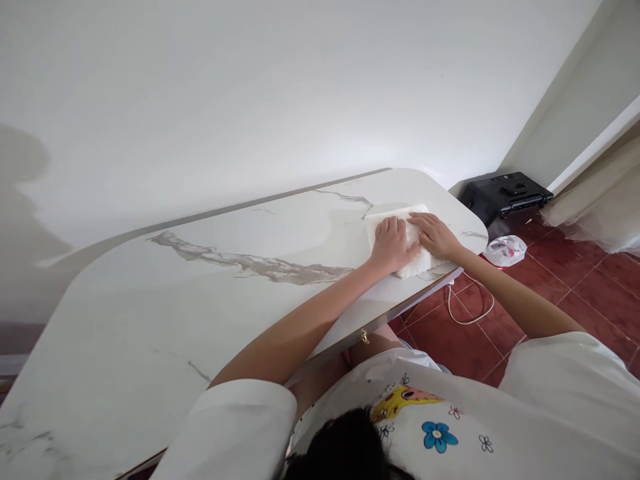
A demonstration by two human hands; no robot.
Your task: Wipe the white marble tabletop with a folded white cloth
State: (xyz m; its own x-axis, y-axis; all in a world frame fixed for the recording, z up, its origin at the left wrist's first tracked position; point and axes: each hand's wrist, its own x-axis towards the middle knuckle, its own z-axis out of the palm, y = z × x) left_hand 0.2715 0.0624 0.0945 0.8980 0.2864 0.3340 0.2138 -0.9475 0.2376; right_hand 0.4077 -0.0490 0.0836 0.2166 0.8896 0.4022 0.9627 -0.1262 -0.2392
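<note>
A white cloth (417,267) with a wavy edge lies flat near the right end of a white marble-patterned table (150,320). My left hand (394,245) presses on it with the fingers bent and the thumb reaching to the right. Beside it, my right hand (436,237) rests on the cloth's right part, its fingers closed over the fabric and pointing left. The two hands almost touch. Under the palms, part of the cloth is hidden.
A white wall (300,87) runs behind the table. To the right, a black case (505,197) stands on the red tiled floor (550,287), near a white plastic bag (506,251), a white cable (473,321) and a pale curtain (600,190). A brass-coloured fitting (365,336) sits at the table's front edge.
</note>
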